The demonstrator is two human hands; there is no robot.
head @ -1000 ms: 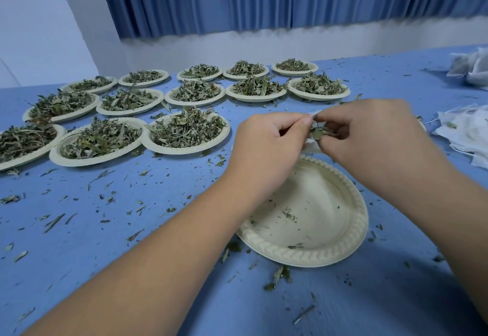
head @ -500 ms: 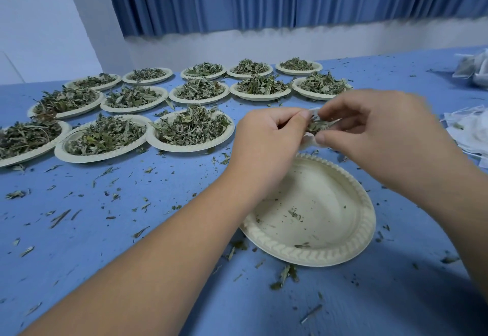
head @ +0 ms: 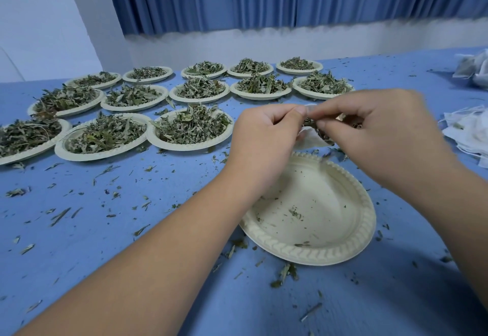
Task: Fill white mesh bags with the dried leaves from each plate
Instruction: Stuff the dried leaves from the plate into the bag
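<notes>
**Progress.** One plate (head: 311, 255) lies directly below the hands and is emptied except for crumbs. Its leaves are judged to have been loaded into the mesh bag (head: 308, 138), through which dark leaf matter can be seen. Thirteen plates heaped with leaves are counted in three rows at the far left; none of these is judged to have been started, the nearest one (head: 184, 148) included. A pile of white bags (head: 467, 135) lies at the right edge of the table (head: 105, 230). A further heap (head: 472, 71) at the far right appears to hold filled bags. Leaf fragments are scattered over the table.

**Grip.** The bag is held in the air above the far rim of the emptied plate. It is pinched at its top by the curled fingers and thumb of the left hand (head: 264, 137) and by those of the right hand (head: 375, 129), whose fingertips almost meet.

**Orientation.** The bag is mostly hidden by the hands. One white corner is seen hanging down towards the plate, so the mouth is judged to face upward and the long axis to run roughly vertically; this cannot be confirmed.
</notes>
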